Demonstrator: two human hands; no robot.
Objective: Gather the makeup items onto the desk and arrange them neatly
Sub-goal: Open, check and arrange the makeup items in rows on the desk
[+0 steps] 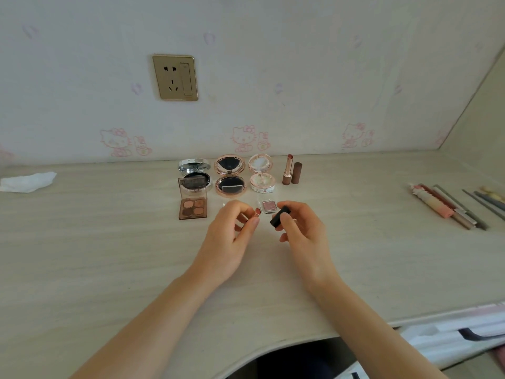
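Above the desk (109, 255), just before the row of open compacts: left hand (232, 236) pinching an uncapped lipstick (257, 212), right hand (303, 233) gripping its black cap (280, 216), slightly apart. Risk of smearing the exposed tip on a misaligned cap, or knocking the small clear eyeshadow pot (269, 206) just behind. Reddish-brown bullet, mostly hidden by fingers; cap dark, matte, squared.

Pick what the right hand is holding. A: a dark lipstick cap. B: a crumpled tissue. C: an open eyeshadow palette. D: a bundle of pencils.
A: the right hand pinches a dark lipstick cap, while the left hand holds the uncapped lipstick.
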